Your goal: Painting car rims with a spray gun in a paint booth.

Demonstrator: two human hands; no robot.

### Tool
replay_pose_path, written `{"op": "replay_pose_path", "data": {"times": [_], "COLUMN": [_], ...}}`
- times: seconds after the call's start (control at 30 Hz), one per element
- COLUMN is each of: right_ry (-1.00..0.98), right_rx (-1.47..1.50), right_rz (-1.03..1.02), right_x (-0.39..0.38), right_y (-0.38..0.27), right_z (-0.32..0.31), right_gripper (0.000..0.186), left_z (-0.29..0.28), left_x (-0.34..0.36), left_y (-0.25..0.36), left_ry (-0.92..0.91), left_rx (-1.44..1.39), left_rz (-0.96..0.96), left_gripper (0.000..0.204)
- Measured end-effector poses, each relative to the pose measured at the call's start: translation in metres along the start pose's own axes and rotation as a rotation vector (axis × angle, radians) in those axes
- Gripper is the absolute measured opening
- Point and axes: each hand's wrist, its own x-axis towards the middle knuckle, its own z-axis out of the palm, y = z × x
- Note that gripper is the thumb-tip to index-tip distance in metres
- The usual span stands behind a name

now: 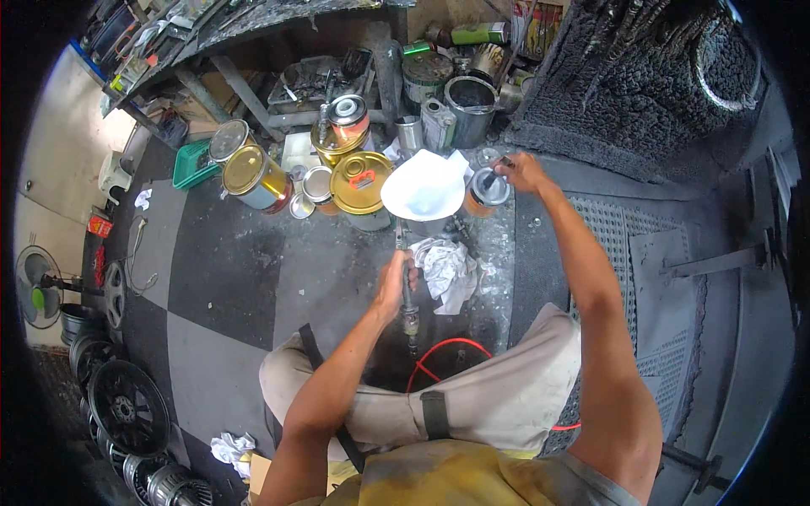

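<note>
My left hand (395, 285) is wrapped round a metal spray gun (410, 319), held upright in front of my knees. A white paper cone (426, 185) sits at its upper end and hides what is beneath it. My right hand (525, 172) is closed on a short dark-handled tool (499, 169); its exact kind is hard to make out. The tool's lower end is at the mouth of a small can (488, 189), to the right of the paper cone. Crumpled white paper (447, 271) lies on the floor just right of my left hand.
Gold paint cans (253, 175) and smaller tins stand ahead on the left. A grey bucket (471, 110) is behind the cone. A red hose (451, 344) loops between my legs. Wheel rims (126, 406) are stacked at the left, and a metal grating (620, 221) lies at the right.
</note>
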Motion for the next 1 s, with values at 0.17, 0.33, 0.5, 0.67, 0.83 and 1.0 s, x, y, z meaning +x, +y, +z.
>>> {"op": "replay_pose_path", "data": {"times": [0.17,0.33,0.5,0.67,0.83,1.0], "right_ry": [0.009,-0.003,-0.041,0.001,0.052,0.523], "right_rx": [-0.312,0.045,-0.362,-0.097,-0.111,0.765], "right_rz": [0.054,-0.089,0.065,-0.069,-0.038,0.510], "right_x": [0.008,0.007,0.004,0.003,0.002,0.005], "right_y": [0.005,0.019,-0.010,0.013,0.015,0.062], "right_z": [0.003,0.001,-0.011,-0.008,0.000,0.026], "right_gripper": [0.024,0.025,0.023,0.023,0.021,0.038], "left_z": [-0.001,0.001,-0.005,-0.001,-0.003,-0.001], "left_x": [0.002,0.006,0.006,0.011,0.006,0.007], "left_y": [-0.004,-0.005,-0.007,-0.010,-0.006,-0.005], "left_ry": [-0.018,-0.056,-0.020,-0.028,-0.012,-0.036], "left_rx": [0.007,0.000,-0.004,0.017,0.054,0.055], "left_rz": [0.001,-0.025,0.005,-0.024,-0.038,-0.027], "left_gripper": [0.030,0.029,0.030,0.031,0.032,0.032]}}
